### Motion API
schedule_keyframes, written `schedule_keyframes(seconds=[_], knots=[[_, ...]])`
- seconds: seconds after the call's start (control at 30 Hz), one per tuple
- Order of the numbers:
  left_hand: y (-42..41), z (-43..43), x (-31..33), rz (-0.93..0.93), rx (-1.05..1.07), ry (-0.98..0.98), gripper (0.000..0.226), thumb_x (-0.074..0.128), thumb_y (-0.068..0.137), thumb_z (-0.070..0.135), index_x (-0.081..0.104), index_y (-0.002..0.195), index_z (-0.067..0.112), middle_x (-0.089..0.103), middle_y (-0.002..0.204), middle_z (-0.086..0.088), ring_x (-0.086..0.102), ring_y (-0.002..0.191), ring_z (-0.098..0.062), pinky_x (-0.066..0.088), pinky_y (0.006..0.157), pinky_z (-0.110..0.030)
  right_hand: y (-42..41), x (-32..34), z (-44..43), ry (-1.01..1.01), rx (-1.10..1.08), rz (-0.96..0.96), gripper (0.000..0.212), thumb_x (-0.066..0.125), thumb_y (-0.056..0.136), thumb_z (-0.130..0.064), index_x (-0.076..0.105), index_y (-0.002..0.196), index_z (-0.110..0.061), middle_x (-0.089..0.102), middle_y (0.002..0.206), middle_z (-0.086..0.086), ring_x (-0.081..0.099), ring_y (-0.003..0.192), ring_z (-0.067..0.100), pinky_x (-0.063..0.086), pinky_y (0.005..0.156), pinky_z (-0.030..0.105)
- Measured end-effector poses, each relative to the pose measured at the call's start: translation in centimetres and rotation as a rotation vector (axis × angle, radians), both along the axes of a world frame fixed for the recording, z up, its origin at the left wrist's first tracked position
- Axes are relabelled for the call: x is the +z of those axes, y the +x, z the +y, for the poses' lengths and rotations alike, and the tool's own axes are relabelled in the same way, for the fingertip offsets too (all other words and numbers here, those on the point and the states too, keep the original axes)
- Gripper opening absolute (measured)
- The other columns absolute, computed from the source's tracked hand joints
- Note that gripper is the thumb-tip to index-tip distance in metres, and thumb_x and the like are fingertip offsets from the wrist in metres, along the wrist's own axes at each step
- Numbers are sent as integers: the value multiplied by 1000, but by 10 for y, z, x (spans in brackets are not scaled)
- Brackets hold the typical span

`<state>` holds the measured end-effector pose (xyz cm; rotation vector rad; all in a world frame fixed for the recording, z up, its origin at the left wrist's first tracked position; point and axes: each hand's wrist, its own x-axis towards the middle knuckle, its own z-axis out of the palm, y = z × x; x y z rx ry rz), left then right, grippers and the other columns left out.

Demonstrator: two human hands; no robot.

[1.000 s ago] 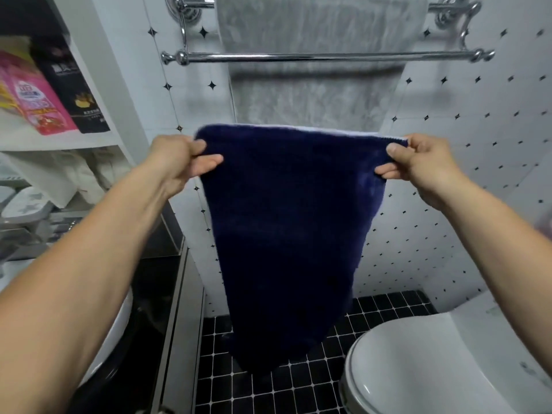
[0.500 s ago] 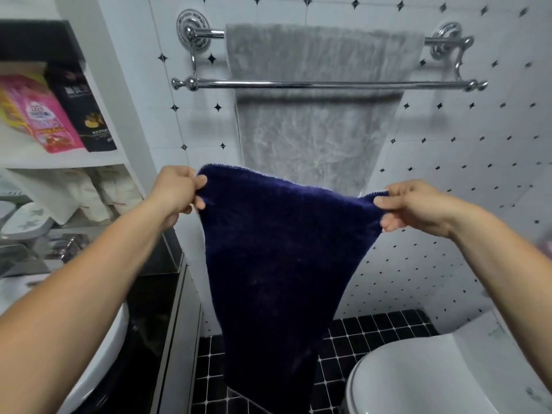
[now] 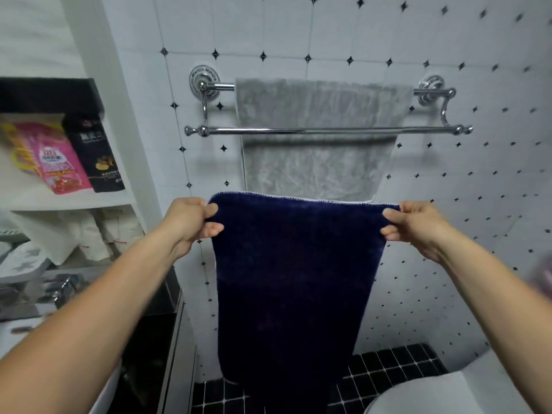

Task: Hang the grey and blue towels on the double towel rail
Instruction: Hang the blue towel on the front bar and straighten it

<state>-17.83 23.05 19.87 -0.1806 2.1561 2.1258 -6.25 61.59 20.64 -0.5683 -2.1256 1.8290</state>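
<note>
Blue towel (image 3: 292, 279) held stretched flat by its two top corners, below and in front of the double towel rail (image 3: 448, 97). Left hand (image 3: 188, 222) pinching the left corner, fingers curled tight on the cloth; right hand (image 3: 415, 225) pinching the right corner the same way. Top edge level, parallel to the rail bars, long axis hanging straight down toward the floor tiles (image 3: 388, 372).

Grey towel (image 3: 316, 162) already draped over the back bar (image 3: 221, 86), close to the wall, hanging behind the front bar (image 3: 328, 131). Front bar bare, so likely the place for the blue one.

Key relation: bare bar above and beyond the pinched edge, both hands about equally far from it, neither clearly nearer. Probably calls for a lift up and over, top edge fed across the front bar without dragging on the grey towel just behind. Possible snag: lopsided drape if one corner leads.

Hidden or unclear:
- Fingertips behind the cloth not visible.
- Lower end of blue towel cut off at frame bottom.
- Lower hem of grey towel covered by the blue one.
- Toilet (image 3: 448, 392) at lower right only partly in frame.
- Pink packet (image 3: 56, 162) and black packet (image 3: 95, 156) on the shelf at left, print too blurred to read.
</note>
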Motion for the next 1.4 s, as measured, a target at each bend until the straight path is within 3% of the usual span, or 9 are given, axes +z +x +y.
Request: schedule_keyframes(seconds=[0.17, 0.33, 0.57, 0.83, 0.97, 1.07, 1.17, 1.27, 1.4], knots=[[-7, 27, 14, 4, 54, 222, 18, 55, 95, -1, 51, 113, -1, 60, 104, -17, 72, 53, -20, 54, 45, -21, -24, 15, 10, -152, -143, 67, 23, 62, 92, -4, 47, 76, -12, 53, 76, 7, 67, 45, 16, 53, 41, 24], [-24, 52, 34, 41, 3, 310, 34, 54, 96, 0, 44, 128, -7, 60, 114, -23, 75, 66, -28, 56, 49, -22, -54, 26, 31, -345, -169, 129, 35, 55, 96, -2, 38, 125, -8, 52, 118, 16, 74, 67, 32, 57, 46, 28], [-59, 88, 62, 110, 90, 448, 38, 54, 93, -6, 43, 130, -11, 49, 128, -19, 74, 72, -33, 58, 53, -25, -110, 51, 65, -525, -144, 283, 21, 66, 87, 2, 49, 100, -3, 65, 90, 15, 73, 59, 23, 58, 50, 26], [-84, 117, 67, 340, 147, 657, 24, 39, 92, -17, 55, 109, -11, 66, 113, -25, 73, 92, -33, 60, 72, -28, -159, 61, 88, -714, 37, 595, 31, 38, 81, 23, 57, 97, 6, 66, 87, 17, 67, 90, 34, 60, 70, 35], [-84, 121, 69, 393, 123, 808, 32, 35, 89, -21, 60, 102, -6, 66, 107, -18, 69, 103, -31, 59, 80, -34, -156, 65, 87, -923, 233, 743, 23, 40, 74, 2, 57, 89, -2, 64, 87, 13, 64, 94, 35, 56, 89, 45], [-82, 126, 74, 382, 134, 969, 40, 32, 77, -20, 62, 97, -3, 62, 101, -20, 72, 91, -31, 57, 85, -44, -161, 74, 81, -971, 118, 718, 16, 62, 88, -24, 55, 90, -9, 56, 87, 6, 61, 91, 26, 52, 93, 44], [-78, 134, 81, 385, 101, 1145, 21, 49, 76, -3, 57, 95, -1, 61, 97, -20, 67, 90, -35, 52, 95, -51, -167, 91, 76, -966, -15, 586, 19, 76, 78, -16, 57, 79, -13, 57, 70, -1, 63, 70, 16, 56, 82, 39], [-79, 138, 92, 356, 137, 1143, 12, 65, 87, 15, 60, 82, 5, 65, 75, -9, 69, 78, -25, 54, 93, -44, -172, 98, 69, -950, -25, 501, 15, 66, 86, -4, 57, 76, -10, 60, 63, 1, 63, 61, 15, 61, 71, 34], [-81, 139, 104, 274, 183, 1226, 8, 69, 86, 7, 65, 90, 2, 68, 86, -11, 69, 87, -24, 57, 88, -38, -171, 98, 69, -895, 15, 490, 15, 53, 91, 1, 56, 78, -4, 66, 57, 6, 67, 54, 16, 59, 57, 27]])
